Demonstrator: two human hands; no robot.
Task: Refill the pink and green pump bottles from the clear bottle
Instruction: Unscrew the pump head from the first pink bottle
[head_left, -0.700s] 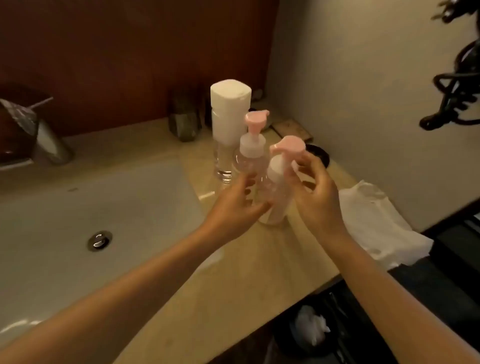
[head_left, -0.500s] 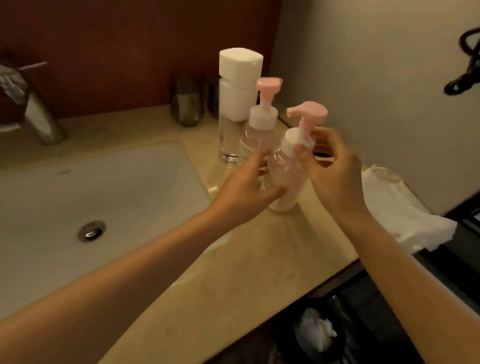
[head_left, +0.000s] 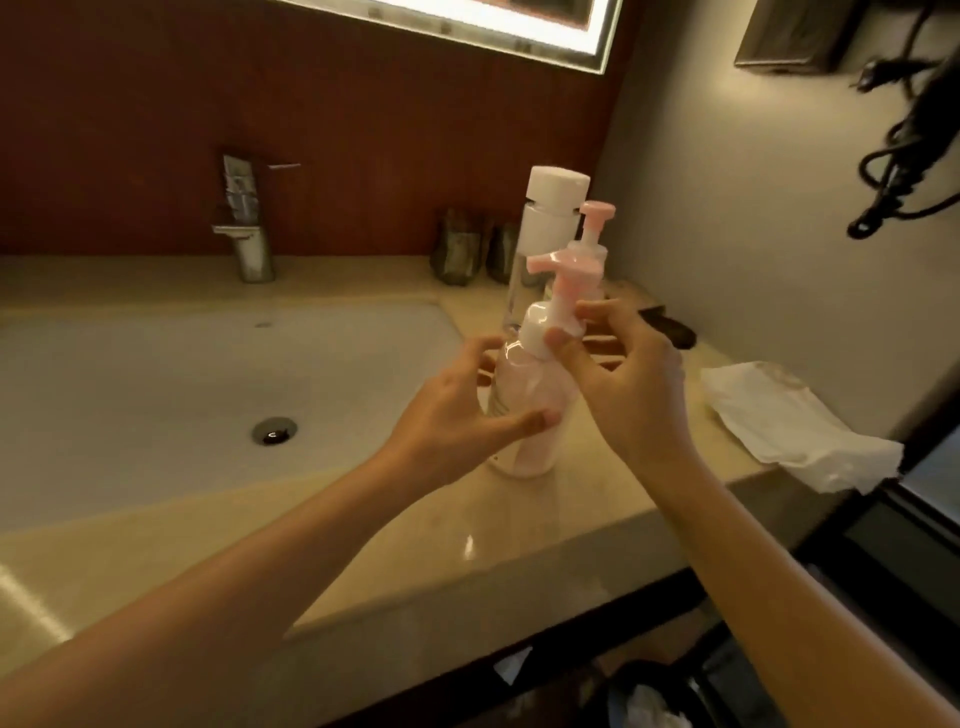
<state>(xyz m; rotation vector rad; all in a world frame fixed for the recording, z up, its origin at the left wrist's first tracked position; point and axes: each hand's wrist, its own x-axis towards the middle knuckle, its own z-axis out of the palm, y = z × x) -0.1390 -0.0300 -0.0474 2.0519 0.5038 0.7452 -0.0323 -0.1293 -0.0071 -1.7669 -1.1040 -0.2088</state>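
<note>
A pink pump bottle (head_left: 530, 400) stands on the beige counter (head_left: 467, 545) right of the sink. My left hand (head_left: 457, 415) wraps its body from the left. My right hand (head_left: 618, 374) pinches the white collar under its pink pump head (head_left: 563, 265) with thumb and fingers. Behind it stand the tall clear bottle (head_left: 545, 228) with a white cap and a second pump bottle (head_left: 592, 234) with a pink pump, partly hidden. No green bottle is visible.
A white sink basin (head_left: 156, 395) with drain lies to the left, and a chrome faucet (head_left: 244, 228) stands behind it. A crumpled white cloth (head_left: 789, 426) lies at the counter's right edge. Two dark glasses (head_left: 467, 249) stand at the back wall. A bin sits below the counter.
The view has tilted upward, showing the mirror edge. My left hand closed more fully around the bottle, and my right hand shifted onto the pump collar.
</note>
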